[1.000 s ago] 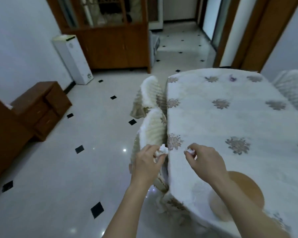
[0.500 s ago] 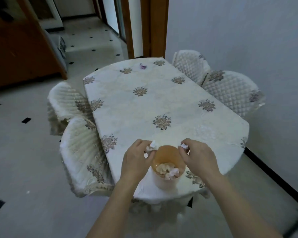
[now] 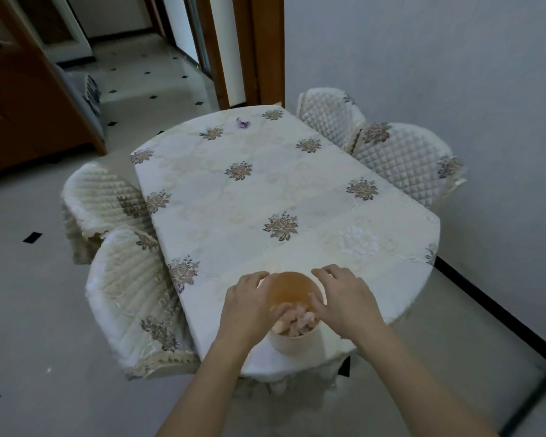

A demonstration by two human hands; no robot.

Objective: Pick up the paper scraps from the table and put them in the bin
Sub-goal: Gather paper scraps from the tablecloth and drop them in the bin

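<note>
Over the bin (image 3: 292, 340): both hands, fingers loose, holding nothing
Scraps (image 3: 292, 323): light, soft; pinch gently
Left: purple bit (image 3: 243, 123)

Four quilted chair covers (image 3: 404, 159) flank the floral tablecloth (image 3: 265, 190), two on each long side. A small purple object (image 3: 243, 123) lies near the far edge. Black-diamond floor tiles (image 3: 32, 237) lead toward a wooden cabinet (image 3: 22, 99).
</note>
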